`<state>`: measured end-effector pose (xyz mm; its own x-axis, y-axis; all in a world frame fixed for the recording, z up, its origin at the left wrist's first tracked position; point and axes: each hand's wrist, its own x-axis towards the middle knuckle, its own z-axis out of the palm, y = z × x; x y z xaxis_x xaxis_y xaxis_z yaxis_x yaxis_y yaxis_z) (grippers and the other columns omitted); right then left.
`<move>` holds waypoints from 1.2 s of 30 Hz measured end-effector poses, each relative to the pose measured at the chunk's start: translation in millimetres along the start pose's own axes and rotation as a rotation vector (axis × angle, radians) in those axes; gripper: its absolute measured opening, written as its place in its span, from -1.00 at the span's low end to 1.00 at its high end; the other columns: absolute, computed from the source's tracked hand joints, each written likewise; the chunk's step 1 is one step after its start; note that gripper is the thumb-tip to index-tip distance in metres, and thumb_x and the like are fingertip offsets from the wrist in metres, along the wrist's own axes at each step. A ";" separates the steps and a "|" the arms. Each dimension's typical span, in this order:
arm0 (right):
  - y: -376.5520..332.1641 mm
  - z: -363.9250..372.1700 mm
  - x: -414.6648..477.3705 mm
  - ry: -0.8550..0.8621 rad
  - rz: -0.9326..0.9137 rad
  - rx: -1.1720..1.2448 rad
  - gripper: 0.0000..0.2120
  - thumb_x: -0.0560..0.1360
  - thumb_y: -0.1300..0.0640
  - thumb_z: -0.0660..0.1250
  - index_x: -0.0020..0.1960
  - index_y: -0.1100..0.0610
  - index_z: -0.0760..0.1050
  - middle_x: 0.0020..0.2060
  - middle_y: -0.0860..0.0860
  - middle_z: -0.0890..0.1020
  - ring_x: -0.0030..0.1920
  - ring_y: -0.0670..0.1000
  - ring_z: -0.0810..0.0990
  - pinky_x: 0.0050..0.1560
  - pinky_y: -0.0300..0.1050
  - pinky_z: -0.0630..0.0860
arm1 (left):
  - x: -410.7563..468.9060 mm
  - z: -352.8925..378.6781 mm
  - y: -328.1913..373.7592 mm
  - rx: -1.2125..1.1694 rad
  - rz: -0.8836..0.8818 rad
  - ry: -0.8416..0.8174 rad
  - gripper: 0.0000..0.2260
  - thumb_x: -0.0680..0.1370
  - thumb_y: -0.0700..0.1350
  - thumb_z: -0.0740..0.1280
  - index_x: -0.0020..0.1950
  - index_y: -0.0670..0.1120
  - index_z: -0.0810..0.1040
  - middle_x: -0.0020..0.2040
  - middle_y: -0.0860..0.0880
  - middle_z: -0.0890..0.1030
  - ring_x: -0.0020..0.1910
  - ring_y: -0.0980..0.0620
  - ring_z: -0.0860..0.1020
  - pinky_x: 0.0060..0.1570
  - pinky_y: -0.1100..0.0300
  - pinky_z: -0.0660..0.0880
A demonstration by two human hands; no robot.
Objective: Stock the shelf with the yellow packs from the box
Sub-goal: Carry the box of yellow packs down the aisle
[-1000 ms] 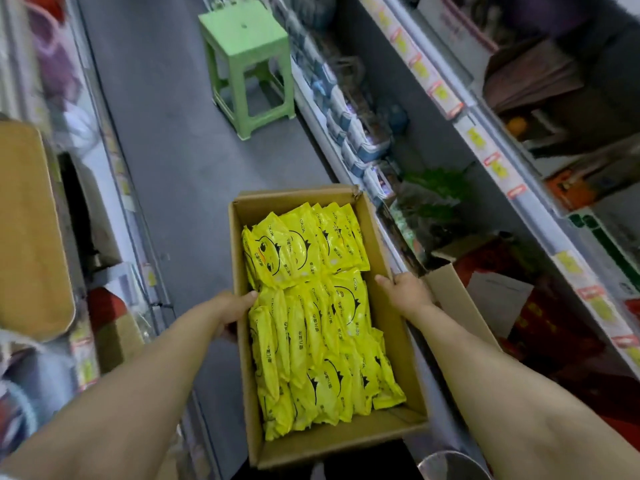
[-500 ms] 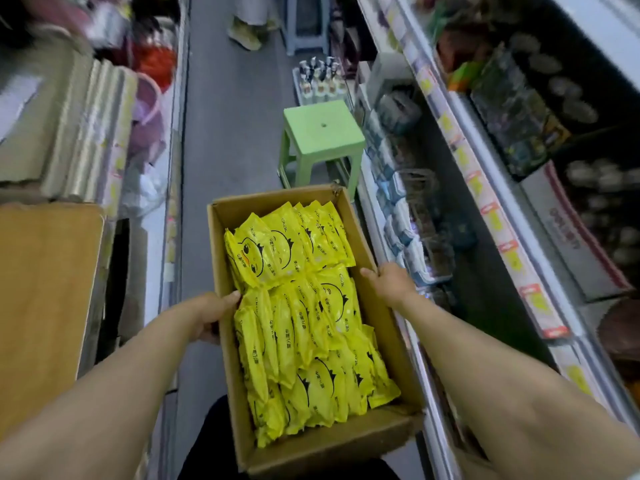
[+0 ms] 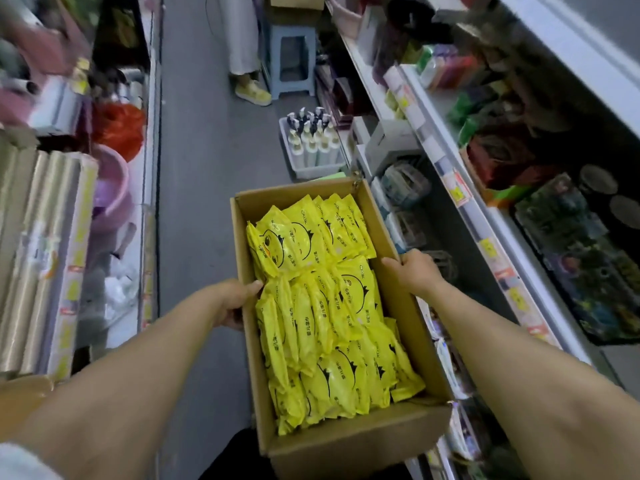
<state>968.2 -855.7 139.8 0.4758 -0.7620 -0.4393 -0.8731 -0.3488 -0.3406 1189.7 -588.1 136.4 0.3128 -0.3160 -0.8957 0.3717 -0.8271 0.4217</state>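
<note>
An open cardboard box (image 3: 349, 441) is carried in front of me over the aisle floor. Several yellow packs (image 3: 322, 306) with a duck face printed on them fill it in rows. My left hand (image 3: 235, 301) grips the box's left wall, thumb over the rim. My right hand (image 3: 414, 271) grips the right wall the same way. The shelf (image 3: 485, 216) with price tags along its edge runs down my right side, crowded with goods.
A grey tray of pump bottles (image 3: 311, 143) sits on the floor just beyond the box. Farther down the aisle stands a blue stool (image 3: 291, 60) beside a person's legs and yellow shoe (image 3: 252, 91). Left shelves hold film rolls (image 3: 45, 251) and a pink basin (image 3: 110, 188).
I have walked forward along the aisle with the box. The green stool has slipped out of sight behind the box, and the bottle tray, blue stool and person are closer. Both hands keep their grip.
</note>
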 end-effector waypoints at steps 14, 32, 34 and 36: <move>-86.8 -63.9 289.0 -0.061 -0.031 0.040 -0.49 0.58 -0.14 0.30 -0.41 0.13 0.28 -0.45 0.05 0.40 -0.37 0.11 0.43 -0.36 -0.09 0.25 | 158.0 -55.5 238.5 0.001 -0.074 0.081 -0.57 0.62 0.14 0.21 0.15 -0.24 0.52 -0.10 -0.18 0.64 -0.21 -0.10 0.62 -0.38 0.11 0.61; -111.9 -39.0 393.5 -0.023 0.358 0.056 -0.58 0.56 -0.24 0.25 0.26 0.02 0.51 0.10 0.15 0.63 0.07 0.21 0.58 0.13 0.09 0.53 | 283.6 -67.8 301.6 0.045 -0.135 -0.126 -0.53 0.60 0.24 0.16 0.31 -0.10 0.45 0.18 -0.14 0.58 0.01 -0.08 0.59 -0.31 0.13 0.62; -126.3 -38.3 379.9 -0.033 0.402 0.093 -0.50 0.57 -0.23 0.26 0.45 -0.07 0.35 0.25 0.15 0.58 0.21 0.23 0.54 0.25 0.14 0.48 | 277.7 -78.5 310.7 0.105 -0.208 -0.226 -0.59 0.59 0.23 0.20 0.20 -0.08 0.48 0.16 -0.14 0.58 0.00 -0.05 0.58 -0.27 0.13 0.63; -140.0 -44.1 363.2 -0.040 0.448 0.100 -0.38 0.56 -0.25 0.25 0.54 -0.11 0.19 0.36 0.16 0.51 0.30 0.24 0.50 0.31 0.15 0.45 | 269.3 -93.2 327.1 0.281 -0.304 -0.336 -0.54 0.56 0.26 0.23 0.13 -0.13 0.46 0.08 -0.23 0.57 -0.02 -0.13 0.60 -0.09 0.03 0.64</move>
<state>1258.5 -1107.7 64.6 0.0596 -0.8036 -0.5922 -0.9800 0.0657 -0.1878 1477.0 -900.4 46.3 -0.0867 -0.1365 -0.9868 0.1389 -0.9826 0.1237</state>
